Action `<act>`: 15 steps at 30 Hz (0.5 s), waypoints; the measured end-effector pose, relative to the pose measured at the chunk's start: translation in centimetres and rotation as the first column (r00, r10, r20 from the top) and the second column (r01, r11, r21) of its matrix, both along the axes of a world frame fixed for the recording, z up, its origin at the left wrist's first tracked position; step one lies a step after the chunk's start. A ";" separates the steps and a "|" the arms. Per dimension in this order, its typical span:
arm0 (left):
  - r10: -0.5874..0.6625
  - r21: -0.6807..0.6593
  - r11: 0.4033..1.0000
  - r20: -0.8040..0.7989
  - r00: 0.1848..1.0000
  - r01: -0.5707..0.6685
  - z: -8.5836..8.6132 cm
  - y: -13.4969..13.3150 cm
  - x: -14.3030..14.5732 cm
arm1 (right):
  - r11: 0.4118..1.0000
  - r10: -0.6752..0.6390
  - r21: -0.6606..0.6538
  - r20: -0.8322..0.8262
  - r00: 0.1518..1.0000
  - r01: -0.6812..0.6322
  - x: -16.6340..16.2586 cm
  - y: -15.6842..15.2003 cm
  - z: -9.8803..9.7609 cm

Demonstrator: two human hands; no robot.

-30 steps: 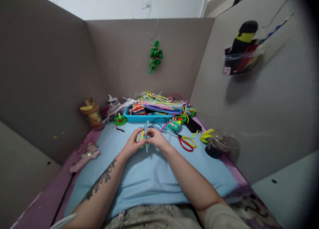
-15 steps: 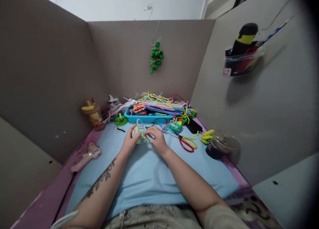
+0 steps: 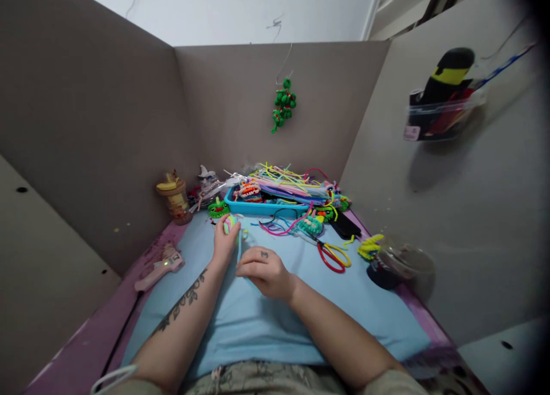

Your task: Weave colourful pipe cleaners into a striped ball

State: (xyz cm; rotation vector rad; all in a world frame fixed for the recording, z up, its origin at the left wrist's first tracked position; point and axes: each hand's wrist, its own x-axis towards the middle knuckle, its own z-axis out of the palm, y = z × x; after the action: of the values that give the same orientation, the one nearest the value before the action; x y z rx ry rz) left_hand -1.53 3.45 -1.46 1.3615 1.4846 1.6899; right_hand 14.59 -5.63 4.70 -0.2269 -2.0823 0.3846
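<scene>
My left hand (image 3: 225, 240) is closed round a small striped pipe-cleaner piece (image 3: 229, 224) in pastel pink, green and yellow, partly hidden by the fingers. From it a light blue pipe cleaner (image 3: 239, 247) runs down to my right hand (image 3: 265, 272), whose fingers are pinched on it below and to the right. Both hands are above the light blue cloth (image 3: 240, 326). Right of them lie scissors (image 3: 333, 256) with one red and one yellow handle, and a teal fuzzy piece (image 3: 310, 225) with loose pink and blue pipe cleaners (image 3: 279, 230) beside it.
A blue tray (image 3: 275, 210) heaped with pipe cleaners (image 3: 287, 183) stands at the back. A pink glue gun (image 3: 161, 270) lies at left, near a brown cup (image 3: 176, 203). At right is a clear tub (image 3: 408, 263). Grey panels (image 3: 266, 63) enclose three sides.
My right hand has pulled away from the striped piece, toward me, drawing the light blue pipe cleaner out straight. My left hand keeps the piece. The whole view has shifted slightly.
</scene>
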 end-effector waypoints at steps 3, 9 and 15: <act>-0.076 0.006 0.997 0.052 0.996 0.076 0.1 0.0 0.2 | 0.993 0.024 -0.113 -0.049 0.999 -0.030 0.6 0.6 0.3; -0.421 -0.020 0.903 0.158 0.893 0.429 0.8 -1.2 1.2 | 0.860 -0.359 -0.439 -0.156 0.920 0.261 2.2 4.6 -1.2; -0.439 -0.003 0.895 -0.182 0.880 0.446 0.8 -1.7 1.4 | 0.829 -0.503 -0.239 0.073 0.861 0.505 1.9 6.2 -2.5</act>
State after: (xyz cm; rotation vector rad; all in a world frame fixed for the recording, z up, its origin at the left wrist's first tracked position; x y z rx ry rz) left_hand -0.12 1.77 -0.68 1.7551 1.1132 1.3363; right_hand 16.47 0.61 2.22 -0.9134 -1.8823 0.3172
